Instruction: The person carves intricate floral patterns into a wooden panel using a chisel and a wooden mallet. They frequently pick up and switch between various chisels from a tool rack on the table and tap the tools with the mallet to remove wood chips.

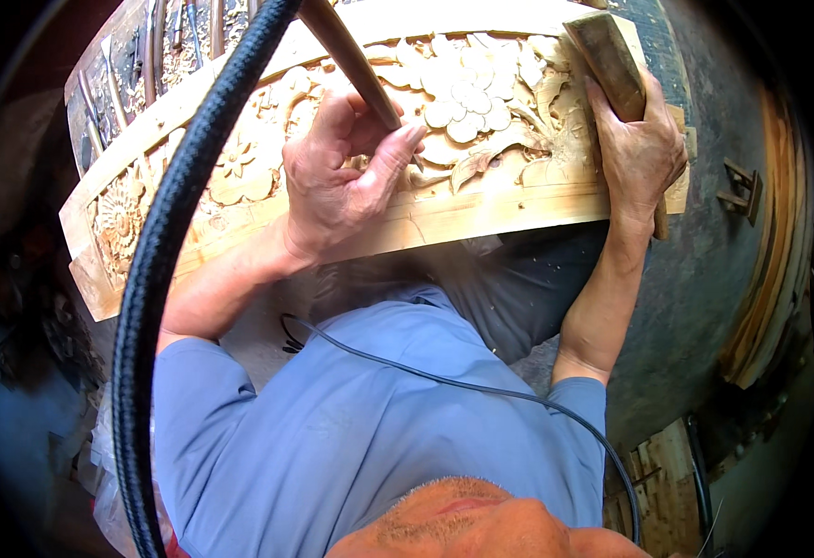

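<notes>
A long pale wooden panel (500,206) lies across in front of me, carved in relief with flowers (467,107) and leaves (498,153). My left hand (337,181) is closed round a carving chisel (351,60), its shaft slanting up to the left. The chisel's lower end meets the carving near the panel's middle, close to my thumb. At the panel's right end my right hand (641,153) grips a wooden mallet (607,65), a thick dark block. The mallet is apart from the chisel.
Several carving tools (151,56) lie among wood shavings behind the panel at the far left. A black braided cable (188,177) crosses the view on the left. Long wooden boards (774,251) stand at the right, near a small wooden piece (740,191).
</notes>
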Available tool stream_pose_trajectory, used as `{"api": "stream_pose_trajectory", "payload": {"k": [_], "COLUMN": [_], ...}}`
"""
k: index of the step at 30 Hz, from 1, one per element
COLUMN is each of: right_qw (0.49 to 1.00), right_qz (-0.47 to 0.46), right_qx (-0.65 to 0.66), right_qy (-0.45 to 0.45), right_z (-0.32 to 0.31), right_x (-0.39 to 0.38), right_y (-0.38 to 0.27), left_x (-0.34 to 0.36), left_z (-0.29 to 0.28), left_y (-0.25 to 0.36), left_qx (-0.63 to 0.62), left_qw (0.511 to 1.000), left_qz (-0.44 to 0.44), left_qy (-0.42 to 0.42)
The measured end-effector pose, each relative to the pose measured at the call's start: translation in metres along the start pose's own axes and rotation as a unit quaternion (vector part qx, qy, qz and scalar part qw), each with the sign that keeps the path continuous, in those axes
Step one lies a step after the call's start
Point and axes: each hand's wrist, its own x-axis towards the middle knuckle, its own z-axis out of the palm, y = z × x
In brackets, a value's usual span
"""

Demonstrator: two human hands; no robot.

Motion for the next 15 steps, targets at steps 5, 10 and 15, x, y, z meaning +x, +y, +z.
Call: {"api": "stream_pose_trajectory", "payload": {"k": [5,10,15], "right_qw": [1.0,1.0,0.999], "right_qz": [-0.016,-0.013,-0.002], "right_qx": [0.0,0.006,0.034], "right_qy": [0.012,0.011,-0.006], "right_z": [0.002,0.0,-0.008], "right_x": [-0.001,0.0,0.0], "right_y": [0.001,-0.001,0.002], "left_x": [0.0,0.001,-0.001], "left_z": [0.001,0.003,0.006], "left_y": [-0.003,0.0,0.004], "left_qx": [-0.01,-0.044,-0.043], "left_qw": [1.0,0.998,0.998], "left_qz": [0.006,-0.039,-0.051], "left_qy": [0.0,0.013,0.012]}}
